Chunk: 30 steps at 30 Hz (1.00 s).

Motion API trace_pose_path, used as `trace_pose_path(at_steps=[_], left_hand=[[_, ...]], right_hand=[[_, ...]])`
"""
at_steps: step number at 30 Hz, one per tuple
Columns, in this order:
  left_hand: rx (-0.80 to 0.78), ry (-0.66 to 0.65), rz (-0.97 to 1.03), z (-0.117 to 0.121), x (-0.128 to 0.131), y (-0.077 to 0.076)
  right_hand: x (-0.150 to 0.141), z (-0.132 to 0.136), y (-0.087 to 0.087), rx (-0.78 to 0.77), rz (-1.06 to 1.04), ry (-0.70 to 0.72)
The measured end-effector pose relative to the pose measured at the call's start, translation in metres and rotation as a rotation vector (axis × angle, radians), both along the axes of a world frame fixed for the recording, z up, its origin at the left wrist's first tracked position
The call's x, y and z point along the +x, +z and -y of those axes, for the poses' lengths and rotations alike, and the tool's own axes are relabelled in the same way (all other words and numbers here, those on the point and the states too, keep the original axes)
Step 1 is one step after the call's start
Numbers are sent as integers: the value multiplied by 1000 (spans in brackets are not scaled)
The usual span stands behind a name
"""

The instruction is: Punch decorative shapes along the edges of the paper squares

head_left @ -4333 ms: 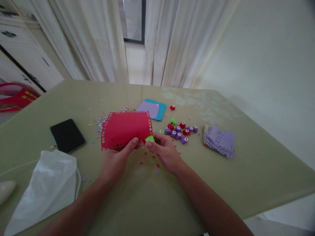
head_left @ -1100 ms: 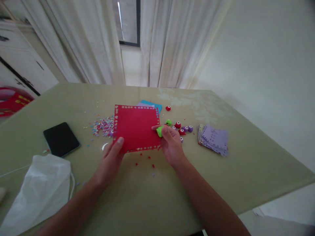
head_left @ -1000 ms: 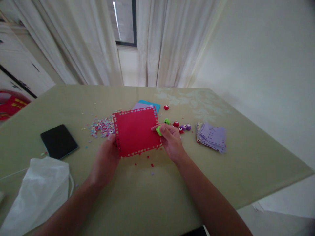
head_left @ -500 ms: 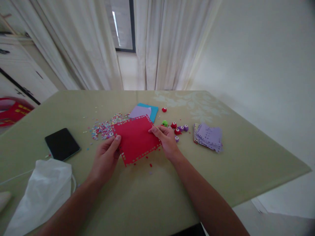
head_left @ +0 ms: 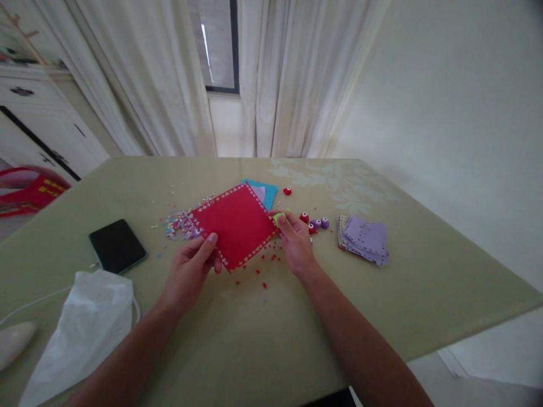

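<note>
A red sheet of paper [head_left: 235,226], with small shapes punched along its edges, is held up over the table, tilted. My left hand [head_left: 189,274] pinches its lower left edge, thumb on top. In my right hand [head_left: 297,244] is a small green paper punch [head_left: 278,219], gripped at the sheet's right corner; whether the corner sits inside it I cannot tell. Just right of that hand lie several red and purple punches [head_left: 318,223], partly hidden by it. Tiny red cut-outs [head_left: 264,285] are scattered on the table below the sheet.
Behind the sheet are a pile of colourful confetti [head_left: 180,224] and blue paper [head_left: 269,195]. One red punch [head_left: 287,191] stands farther back. A stack of punched purple sheets [head_left: 365,237] lies right. On the left are a black tablet [head_left: 117,246], a white bag [head_left: 91,316] and a white mouse-like object [head_left: 16,342].
My right hand has let go of the paper's right side and taken hold of the green punch, now at the corner. The sheet has turned, its left hand grip staying.
</note>
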<state>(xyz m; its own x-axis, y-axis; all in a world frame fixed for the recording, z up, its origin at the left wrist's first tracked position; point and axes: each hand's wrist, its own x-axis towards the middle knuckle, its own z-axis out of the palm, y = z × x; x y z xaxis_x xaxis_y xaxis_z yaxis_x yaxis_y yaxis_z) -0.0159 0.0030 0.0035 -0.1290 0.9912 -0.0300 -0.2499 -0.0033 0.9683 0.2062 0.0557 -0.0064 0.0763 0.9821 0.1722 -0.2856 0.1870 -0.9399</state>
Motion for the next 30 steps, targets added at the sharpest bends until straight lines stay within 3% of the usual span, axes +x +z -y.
trace_pose_path(at_steps=[7, 11, 18, 25, 30], left_hand=[[67, 95, 98, -2, -2, -2], [101, 211, 136, -4, -4, 3], [133, 381, 223, -11, -9, 3], [210, 426, 290, -17, -12, 13], [200, 514, 358, -21, -26, 20]], right_hand=[[12, -6, 2, -23, 16, -81], [30, -12, 1, 57, 415, -136], [46, -18, -16, 183, 1143, -280], [41, -12, -12, 109, 1447, -311], [30, -3, -9, 135, 1476, -350]])
